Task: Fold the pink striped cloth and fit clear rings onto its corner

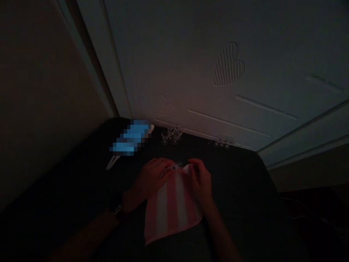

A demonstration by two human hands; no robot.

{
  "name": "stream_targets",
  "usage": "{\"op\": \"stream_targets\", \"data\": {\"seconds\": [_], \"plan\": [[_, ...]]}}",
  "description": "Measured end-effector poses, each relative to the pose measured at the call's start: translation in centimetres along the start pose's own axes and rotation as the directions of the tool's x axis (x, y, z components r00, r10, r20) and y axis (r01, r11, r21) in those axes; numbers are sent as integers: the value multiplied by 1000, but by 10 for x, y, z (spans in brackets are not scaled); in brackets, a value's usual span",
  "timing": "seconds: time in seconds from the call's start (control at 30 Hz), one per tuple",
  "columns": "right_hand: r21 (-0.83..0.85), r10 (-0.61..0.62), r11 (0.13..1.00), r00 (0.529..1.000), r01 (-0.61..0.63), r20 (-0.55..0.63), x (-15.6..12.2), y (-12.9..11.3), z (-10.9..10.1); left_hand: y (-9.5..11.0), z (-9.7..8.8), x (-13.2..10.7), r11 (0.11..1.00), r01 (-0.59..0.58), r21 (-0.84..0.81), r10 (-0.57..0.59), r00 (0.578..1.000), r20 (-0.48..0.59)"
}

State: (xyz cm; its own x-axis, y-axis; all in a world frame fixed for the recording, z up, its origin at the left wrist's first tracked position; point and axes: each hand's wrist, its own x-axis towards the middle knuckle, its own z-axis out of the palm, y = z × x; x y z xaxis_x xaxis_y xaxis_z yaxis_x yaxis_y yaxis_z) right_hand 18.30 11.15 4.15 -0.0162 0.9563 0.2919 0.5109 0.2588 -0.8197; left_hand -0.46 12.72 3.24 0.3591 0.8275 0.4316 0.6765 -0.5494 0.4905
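In dim light, my left hand (152, 176) is closed round a small clear glass (175, 166) that lies tilted above the dark tabletop. A pink-and-white striped cloth (172, 207) hangs down from between my hands toward me. My right hand (201, 178) grips the cloth's upper edge, with a bunched part of it pressed at the glass's right end. The fingers and cloth cover much of the glass, so its full shape is hidden. A dark watch (116, 206) is on my left wrist.
Several small stemmed glasses (171, 136) stand near the back edge of the table. More small clear glassware (223, 143) sits farther right by the white panel (201, 87) with hearts. At the back left, a blurred-out lit blue screen (132, 138) leans on a white stand (112, 162).
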Motion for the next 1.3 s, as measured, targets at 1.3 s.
{"op": "stream_targets", "data": {"seconds": [1.3], "plan": [[-20,-153,988,988,153,23,-2,2,-1,2,6,-2,984,-173,39,173,985,10]]}}
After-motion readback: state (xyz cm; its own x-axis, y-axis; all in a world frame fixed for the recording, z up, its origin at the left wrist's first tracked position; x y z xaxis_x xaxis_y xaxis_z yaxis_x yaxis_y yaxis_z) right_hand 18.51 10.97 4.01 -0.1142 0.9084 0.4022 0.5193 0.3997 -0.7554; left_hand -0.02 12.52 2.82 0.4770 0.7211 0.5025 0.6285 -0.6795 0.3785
